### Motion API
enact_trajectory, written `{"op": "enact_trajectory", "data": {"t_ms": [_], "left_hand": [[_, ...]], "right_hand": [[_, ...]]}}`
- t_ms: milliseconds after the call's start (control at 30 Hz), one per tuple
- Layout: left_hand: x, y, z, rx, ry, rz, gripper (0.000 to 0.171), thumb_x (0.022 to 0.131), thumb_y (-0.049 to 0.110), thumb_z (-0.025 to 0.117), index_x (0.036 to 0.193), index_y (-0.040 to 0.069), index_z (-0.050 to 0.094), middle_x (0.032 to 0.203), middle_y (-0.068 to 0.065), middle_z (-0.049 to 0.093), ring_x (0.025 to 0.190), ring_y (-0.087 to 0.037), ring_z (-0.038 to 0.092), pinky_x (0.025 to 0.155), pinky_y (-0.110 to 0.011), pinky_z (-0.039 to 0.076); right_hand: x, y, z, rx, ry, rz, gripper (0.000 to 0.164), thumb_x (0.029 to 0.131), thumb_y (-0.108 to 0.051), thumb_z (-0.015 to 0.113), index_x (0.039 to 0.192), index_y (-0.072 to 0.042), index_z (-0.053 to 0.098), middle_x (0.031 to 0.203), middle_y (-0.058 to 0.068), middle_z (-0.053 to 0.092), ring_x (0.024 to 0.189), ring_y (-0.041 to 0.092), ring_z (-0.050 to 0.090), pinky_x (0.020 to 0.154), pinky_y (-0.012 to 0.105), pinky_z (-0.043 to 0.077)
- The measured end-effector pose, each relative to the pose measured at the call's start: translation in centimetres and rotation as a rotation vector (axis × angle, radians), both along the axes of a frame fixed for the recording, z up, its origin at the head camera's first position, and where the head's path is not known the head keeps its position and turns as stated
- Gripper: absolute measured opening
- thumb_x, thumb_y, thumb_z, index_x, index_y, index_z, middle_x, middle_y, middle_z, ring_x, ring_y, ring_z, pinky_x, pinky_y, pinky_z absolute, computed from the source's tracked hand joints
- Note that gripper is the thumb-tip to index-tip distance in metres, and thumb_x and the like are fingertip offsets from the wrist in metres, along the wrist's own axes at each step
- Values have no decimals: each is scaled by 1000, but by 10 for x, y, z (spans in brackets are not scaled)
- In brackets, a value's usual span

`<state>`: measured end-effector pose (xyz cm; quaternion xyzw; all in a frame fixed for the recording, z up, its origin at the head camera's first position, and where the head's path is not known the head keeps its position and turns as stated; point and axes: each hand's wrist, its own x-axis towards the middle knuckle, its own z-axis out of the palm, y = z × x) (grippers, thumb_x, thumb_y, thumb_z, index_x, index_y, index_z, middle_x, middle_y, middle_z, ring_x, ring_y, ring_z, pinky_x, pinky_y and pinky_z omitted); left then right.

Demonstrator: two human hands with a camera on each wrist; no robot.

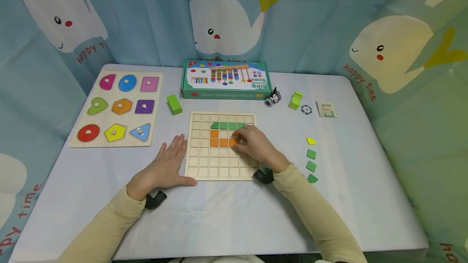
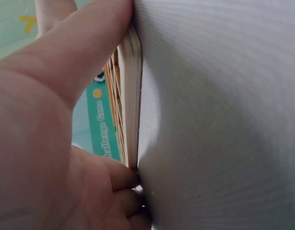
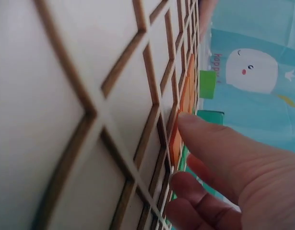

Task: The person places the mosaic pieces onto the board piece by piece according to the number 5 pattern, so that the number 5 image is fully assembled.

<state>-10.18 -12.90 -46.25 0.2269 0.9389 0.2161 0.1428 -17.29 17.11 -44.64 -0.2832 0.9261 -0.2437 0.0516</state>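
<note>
A wooden grid board (image 1: 219,171) lies flat at the middle of the table. In it sit a row of green tiles (image 1: 224,126) and several orange square tiles (image 1: 214,133). My right hand (image 1: 257,145) is over the board's right part, thumb and fingertips at the last orange tile (image 1: 232,142) of the lower row. The right wrist view shows the thumb touching this orange tile (image 3: 174,146), with the other fingers bent beside it. My left hand (image 1: 166,165) rests with fingers extended along the board's left edge; in the left wrist view, thumb and fingers border the board's side (image 2: 133,100).
Loose yellow (image 1: 310,141) and green tiles (image 1: 311,166) line up at the right. Behind stand a game box (image 1: 224,92), a small figurine (image 1: 273,97), green blocks (image 1: 174,104), a poker chip (image 1: 306,110) and a pattern card (image 1: 327,109). A shape puzzle (image 1: 109,143) lies left.
</note>
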Motion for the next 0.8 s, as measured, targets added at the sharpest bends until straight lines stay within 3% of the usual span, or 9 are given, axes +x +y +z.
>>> {"op": "enact_trajectory", "data": {"t_ms": [333,633,800], "left_hand": [[-1,-1,0,4,8,-3,126,71,60,79,151,-11,13,159,-26,4,146,-38,1,111,-61,2],[-1,-1,2,9,3,-5,126,70,59,80,150,-13,13,159,-27,4,146,-39,1,111,-62,2],[0,-1,1,12,-2,-4,126,70,59,79,150,-12,13,159,-26,3,146,-38,1,111,-62,3]], "right_hand": [[-1,46,10,-84,13,-58,29,88,-14,75,113,0,70,100,9,65,90,24,58,78,40,47],[-9,121,20,-85,50,-237,25,90,-3,69,114,5,68,104,17,67,89,31,58,73,44,46],[-4,164,22,-36,68,-339,25,92,-4,67,114,7,67,101,20,66,87,34,59,67,43,45]]}}
